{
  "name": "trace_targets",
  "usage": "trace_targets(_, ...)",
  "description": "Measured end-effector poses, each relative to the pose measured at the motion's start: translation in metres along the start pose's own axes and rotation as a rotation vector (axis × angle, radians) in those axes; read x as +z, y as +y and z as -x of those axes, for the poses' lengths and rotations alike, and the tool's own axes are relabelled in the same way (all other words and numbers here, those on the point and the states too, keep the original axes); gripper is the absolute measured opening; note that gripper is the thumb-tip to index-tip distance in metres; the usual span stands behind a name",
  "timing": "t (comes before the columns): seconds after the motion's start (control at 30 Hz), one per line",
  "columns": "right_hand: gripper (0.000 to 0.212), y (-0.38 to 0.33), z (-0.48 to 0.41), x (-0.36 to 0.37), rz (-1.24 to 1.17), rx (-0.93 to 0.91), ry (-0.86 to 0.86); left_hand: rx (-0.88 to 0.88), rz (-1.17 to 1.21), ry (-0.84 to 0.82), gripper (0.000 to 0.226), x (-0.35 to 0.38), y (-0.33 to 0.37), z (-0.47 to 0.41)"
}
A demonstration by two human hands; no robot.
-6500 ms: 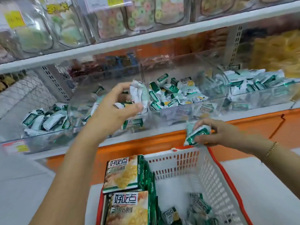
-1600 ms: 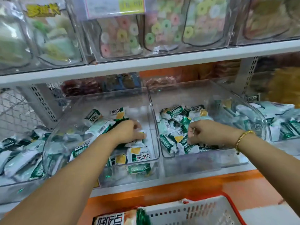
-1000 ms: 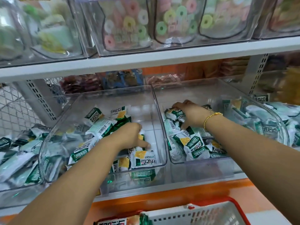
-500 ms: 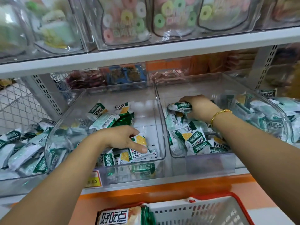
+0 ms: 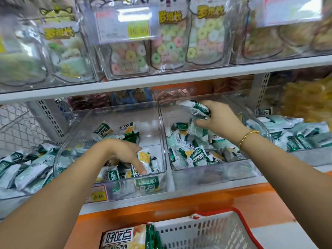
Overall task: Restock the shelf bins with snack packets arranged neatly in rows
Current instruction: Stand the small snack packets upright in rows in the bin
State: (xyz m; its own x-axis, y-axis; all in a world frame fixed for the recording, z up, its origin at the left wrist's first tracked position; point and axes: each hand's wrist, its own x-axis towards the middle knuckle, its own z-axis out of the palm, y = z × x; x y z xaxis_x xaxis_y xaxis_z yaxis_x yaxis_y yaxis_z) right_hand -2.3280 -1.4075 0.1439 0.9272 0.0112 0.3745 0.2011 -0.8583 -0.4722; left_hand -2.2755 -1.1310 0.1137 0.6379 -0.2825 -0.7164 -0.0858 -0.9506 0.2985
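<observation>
Two clear plastic bins stand side by side on the lower shelf. The left bin (image 5: 162,123) holds a loose scatter of green-and-white snack packets (image 5: 106,131). My left hand (image 5: 124,152) reaches into its front, fingers pointing down and touching the packets (image 5: 144,158) there. The right bin (image 5: 213,174) is fuller with the same packets (image 5: 195,156). My right hand (image 5: 218,117), with a gold bracelet on the wrist, is raised above that bin's back and grips a bunch of packets (image 5: 198,109).
A white basket with a red rim (image 5: 206,230) sits below, with large snack bags (image 5: 124,237) at its left. More packet bins flank both sides (image 5: 23,169) (image 5: 296,133). The upper shelf (image 5: 179,76) carries clear bins of ring candy bags (image 5: 168,47) and price tags.
My right hand has lifted from the packet pile toward the bin's back, now gripping a bunch of packets. My left hand has stayed at the front of the left bin.
</observation>
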Motion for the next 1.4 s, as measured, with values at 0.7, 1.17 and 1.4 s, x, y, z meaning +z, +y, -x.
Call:
trace_targets(0.7,0.021,0.053,0.230,0.090,-0.150,0.347,-0.512,0.129,0.537,0.430,0.089,0.285,0.062,0.058)
trace_targets(1.17,0.048,0.126,0.289,0.197,0.104,0.375,-0.767,-0.307,0.500,0.219,0.059,0.407,0.081,-0.064)
trace_targets(1.4,0.049,0.116,0.280,0.179,-0.041,0.465,-0.879,-0.217,0.453,0.311,0.035,0.381,0.084,-0.051)
